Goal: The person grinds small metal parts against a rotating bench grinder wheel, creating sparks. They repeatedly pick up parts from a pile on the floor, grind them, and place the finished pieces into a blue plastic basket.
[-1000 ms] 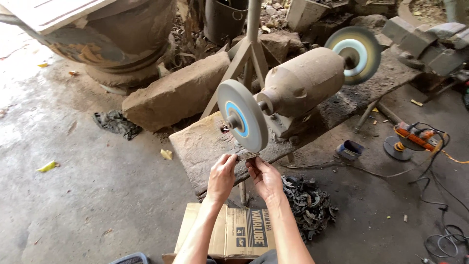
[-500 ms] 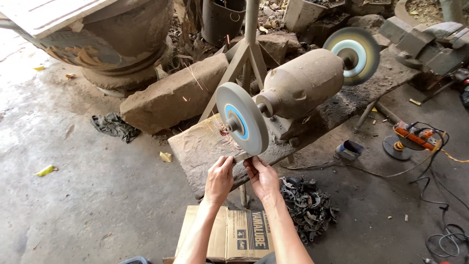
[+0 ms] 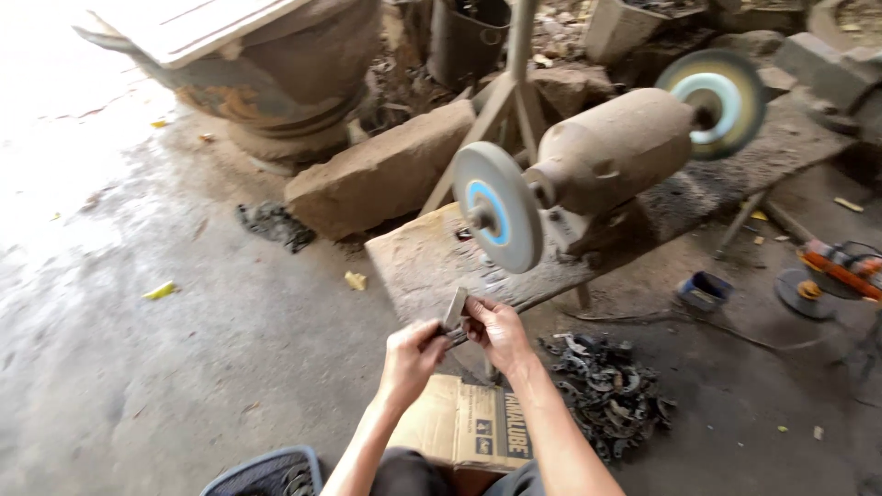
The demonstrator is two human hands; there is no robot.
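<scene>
My left hand (image 3: 411, 354) and my right hand (image 3: 496, 331) together grip a small flat metal piece (image 3: 454, 309), held upright between the fingertips. It sits just below and in front of the grey grinding wheel with a blue centre (image 3: 497, 207). The piece does not touch the wheel. The wheel belongs to a dusty bench grinder motor (image 3: 614, 149) that stands on a worn wooden bench (image 3: 418, 266). A second wheel (image 3: 716, 92) spins blurred at the motor's far end.
A cardboard box (image 3: 464, 427) lies under my arms, with a pile of dark metal parts (image 3: 606, 390) to its right. A stone block (image 3: 381, 174), a big rusty drum (image 3: 276, 83), a blue basket (image 3: 262, 473), a small blue tin (image 3: 703, 289) and an orange tool (image 3: 841, 262) surround the bench.
My hands pulled the metal piece down and away from the wheel's lower edge toward me. The view shifted closer and slightly left.
</scene>
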